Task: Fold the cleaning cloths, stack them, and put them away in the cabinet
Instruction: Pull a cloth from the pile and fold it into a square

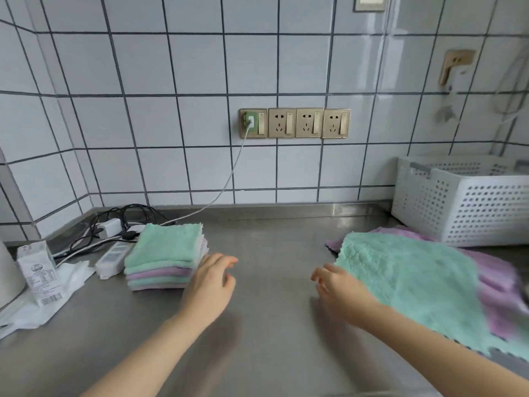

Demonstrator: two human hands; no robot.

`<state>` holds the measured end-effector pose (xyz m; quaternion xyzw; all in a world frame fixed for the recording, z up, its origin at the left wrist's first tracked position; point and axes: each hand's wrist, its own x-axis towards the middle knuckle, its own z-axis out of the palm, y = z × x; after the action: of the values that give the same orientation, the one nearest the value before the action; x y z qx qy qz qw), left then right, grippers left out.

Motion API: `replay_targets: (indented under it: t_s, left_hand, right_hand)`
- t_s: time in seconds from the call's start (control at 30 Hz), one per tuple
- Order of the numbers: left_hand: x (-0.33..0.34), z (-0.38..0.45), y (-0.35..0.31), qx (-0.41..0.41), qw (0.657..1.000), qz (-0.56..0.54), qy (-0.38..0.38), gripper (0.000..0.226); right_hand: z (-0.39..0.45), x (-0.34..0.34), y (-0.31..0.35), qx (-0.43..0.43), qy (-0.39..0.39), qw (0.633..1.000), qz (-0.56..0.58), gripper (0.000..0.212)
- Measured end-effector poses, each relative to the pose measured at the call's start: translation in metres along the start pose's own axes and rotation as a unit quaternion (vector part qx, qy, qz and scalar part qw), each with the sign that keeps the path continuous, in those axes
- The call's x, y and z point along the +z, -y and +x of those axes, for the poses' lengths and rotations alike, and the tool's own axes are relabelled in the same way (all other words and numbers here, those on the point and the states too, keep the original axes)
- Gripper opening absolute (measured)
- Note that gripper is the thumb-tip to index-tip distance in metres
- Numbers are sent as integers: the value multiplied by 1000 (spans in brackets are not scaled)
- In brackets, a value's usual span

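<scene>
Cloths first: I've got a folded stack (pixel 166 257) on the steel counter (pixel 269 325), left of centre, and I count roughly five or six layers, green and purple alternating, though the edges blur together. Two unfolded cloths lie flat on the right, a green cloth (pixel 412 285) over a purple cloth (pixel 498 282). My left hand (pixel 210 285) sits right beside the stack's near corner, fingers relaxed and loose, holding nothing. My right hand (pixel 339 285) is at the green cloth's near edge, fingers loosely curled; I can't tell whether it has hold of the edge.

Risk, as I judge it: the left hand nudges the stack and skews it, or pulling the green cloth drags the purple one along.

Further out: one white basket (pixel 463 202), four wall sockets (pixel 294 123), one with a charger plugged in, one small carton (pixel 38 272), and a tangle of cables (pixel 114 227).
</scene>
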<state>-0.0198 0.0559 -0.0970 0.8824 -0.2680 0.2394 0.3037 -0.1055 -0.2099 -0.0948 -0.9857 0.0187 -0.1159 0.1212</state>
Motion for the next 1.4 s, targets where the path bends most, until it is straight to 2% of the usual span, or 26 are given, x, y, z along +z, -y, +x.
replay_targets:
  t_s: [0.07,0.27,0.37,0.53,0.67,0.93,1.07,1.13,1.23,1.3,1.4]
  left_hand:
    - [26,-4,-27,27,997,-42,52,32]
    - [87,-13,-120,111,968,-80,211,35]
    - [108,-11,-155,130,955,-84,253,38]
    - [137,-5,-199,173,937,-68,296,39]
    - [152,-4,-221,170,937,-45,300,43]
    - [159,3,-231,169,943,52,281,53]
    - [164,8,-229,143,952,37,267,49]
    - [165,11,-231,128,954,26,269,39]
    - [166,19,-226,33,964,-59,259,13]
    - [164,25,-211,-2,972,-73,224,19]
    - [158,29,-170,29,980,-17,198,26]
  right_hand:
    - [-20,-13,-32,-3,-4,998,-59,26]
    - [-80,-43,-115,53,-22,995,-78,31]
    - [-105,-52,-137,50,-9,993,-108,33]
    - [-132,-52,-161,2,-75,980,-186,20]
    - [-135,-51,-166,-29,-94,968,-230,18]
    - [-120,-67,-163,26,-50,961,-272,47]
    - [-108,-94,-163,131,-14,958,-255,21]
    - [-100,-112,-156,163,-65,962,-209,19]
    - [-88,-124,-134,106,-234,964,-66,11]
    - [-86,-123,-116,50,-266,962,19,14]
    - [-83,-127,-105,-18,-286,956,57,27]
